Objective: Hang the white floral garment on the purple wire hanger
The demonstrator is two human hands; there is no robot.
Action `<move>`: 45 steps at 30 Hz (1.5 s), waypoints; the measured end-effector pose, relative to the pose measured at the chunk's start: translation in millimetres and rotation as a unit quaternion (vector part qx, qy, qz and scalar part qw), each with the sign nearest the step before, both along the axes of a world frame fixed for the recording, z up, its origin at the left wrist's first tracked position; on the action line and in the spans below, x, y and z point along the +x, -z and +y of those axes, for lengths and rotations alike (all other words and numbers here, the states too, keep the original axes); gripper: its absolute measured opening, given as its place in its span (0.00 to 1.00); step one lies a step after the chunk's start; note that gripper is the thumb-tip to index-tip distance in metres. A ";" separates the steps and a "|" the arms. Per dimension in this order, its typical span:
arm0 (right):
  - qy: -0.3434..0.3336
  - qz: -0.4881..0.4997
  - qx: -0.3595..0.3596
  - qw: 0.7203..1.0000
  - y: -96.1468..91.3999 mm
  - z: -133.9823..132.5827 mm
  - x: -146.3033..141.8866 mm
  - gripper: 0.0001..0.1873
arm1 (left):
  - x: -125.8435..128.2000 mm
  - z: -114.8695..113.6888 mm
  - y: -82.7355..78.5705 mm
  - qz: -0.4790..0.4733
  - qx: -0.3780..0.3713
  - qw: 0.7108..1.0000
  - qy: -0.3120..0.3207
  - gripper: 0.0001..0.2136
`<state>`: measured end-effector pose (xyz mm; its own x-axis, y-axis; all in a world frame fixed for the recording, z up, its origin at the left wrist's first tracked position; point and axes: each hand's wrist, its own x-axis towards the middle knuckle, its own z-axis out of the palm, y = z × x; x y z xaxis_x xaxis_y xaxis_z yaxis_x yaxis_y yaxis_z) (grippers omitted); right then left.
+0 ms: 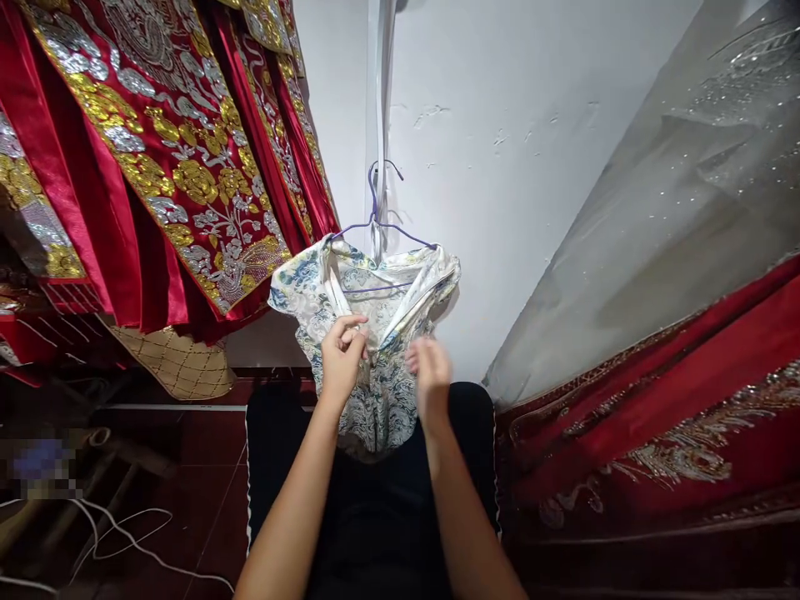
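A white dress with a blue and gold pattern [387, 300] hangs on a purple wire hanger [381, 218] in front of the white wall. My left hand [341, 358] pinches the fabric near the collar, fingers closed on it. My right hand [428, 375] is just right of it against the dress front; it is smeared by motion, so its fingers do not show clearly. Both forearms reach up from the bottom of the view over my dark clothing.
Red garments with gold and silver embroidery [162, 158] hang at the left. A grey sheer sparkly fabric [681, 208] and more red embroidered cloth [675, 417] fill the right. White cables [125, 542] lie on the red tiled floor at lower left.
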<state>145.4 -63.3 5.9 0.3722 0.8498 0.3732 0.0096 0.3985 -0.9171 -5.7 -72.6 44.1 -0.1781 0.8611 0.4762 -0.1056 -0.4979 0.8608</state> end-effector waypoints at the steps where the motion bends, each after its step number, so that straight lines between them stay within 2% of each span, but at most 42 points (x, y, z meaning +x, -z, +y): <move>1: -0.120 -0.012 -0.054 0.991 9.3 -5.8 -13.5 0.23 | -1.0 -4.2 -0.6 -0.008 -0.004 1.000 0.005 0.08; 3: -0.259 -0.029 -0.092 0.961 17.5 -11.8 -33.4 0.25 | -3.1 -13.0 -1.0 -0.023 -0.013 0.999 0.025 0.08; 4: -0.280 -0.032 -0.082 0.956 17.2 -12.6 -39.2 0.24 | -4.1 -17.2 -0.8 -0.031 -0.015 0.999 0.038 0.08; 6: -0.263 -0.032 -0.044 0.963 12.5 -12.1 -43.3 0.23 | -5.5 -24.2 -0.3 -0.048 -0.012 0.997 0.058 0.09; 8: -0.240 -0.035 -0.035 0.970 7.6 -11.5 -41.1 0.23 | -5.7 -28.8 -0.1 -0.064 -0.004 0.996 0.067 0.10; 14: -0.302 -0.024 -0.095 0.948 6.4 -13.4 -36.9 0.20 | -7.6 -30.6 -1.5 -0.101 -0.015 0.990 0.102 0.10; 17: -0.287 0.002 -0.104 0.952 5.2 -14.4 -38.6 0.17 | -14.7 -28.9 -1.5 -0.126 -0.017 0.987 0.101 0.11; 20: -0.282 -0.014 -0.111 0.953 0.0 -18.1 -38.8 0.14 | -21.1 -28.9 -2.2 -0.144 -0.018 0.985 0.095 0.12; 26: -0.287 -0.046 -0.085 0.953 -8.0 -27.5 -39.4 0.13 | -15.3 -35.7 -6.3 -0.146 -0.017 0.981 0.125 0.11; 28: -0.285 -0.052 -0.103 0.952 -6.7 -27.1 -37.7 0.13 | -14.8 -36.3 -4.6 -0.156 -0.006 0.979 0.131 0.11; 30: -0.286 -0.070 -0.128 0.947 -5.0 -26.0 -34.0 0.14 | -19.1 -34.7 1.0 -0.163 0.010 0.981 0.108 0.14; 32: -0.288 -0.097 -0.146 0.941 -4.5 -25.6 -29.5 0.15 | -27.5 -31.7 10.2 -0.143 0.024 0.988 0.051 0.18; 34: -0.295 -0.117 -0.162 0.934 -5.4 -27.0 -26.2 0.14 | -36.0 -28.5 21.6 -0.064 0.017 0.998 0.018 0.21; 37: -0.323 -0.126 -0.181 0.920 -6.6 -31.5 -23.8 0.11 | -38.6 -25.4 37.4 0.086 -0.032 0.992 0.088 0.20; 38: -0.332 -0.123 -0.181 0.918 -6.9 -32.7 -22.7 0.10 | -35.6 -25.1 41.3 0.112 -0.041 0.987 0.109 0.18; 40: -0.347 -0.118 -0.177 0.914 -9.5 -32.2 -17.4 0.10 | -25.2 -25.3 46.0 0.121 -0.036 0.986 0.110 0.15; 43: -0.351 -0.127 -0.164 0.913 -29.1 -18.8 -1.5 0.12 | -6.0 -26.8 45.8 0.118 -0.012 0.990 0.072 0.09; 45: -0.336 -0.124 -0.139 0.923 -58.7 -0.1 9.3 0.12 | 5.3 -28.3 42.2 0.139 -0.012 0.989 0.049 0.06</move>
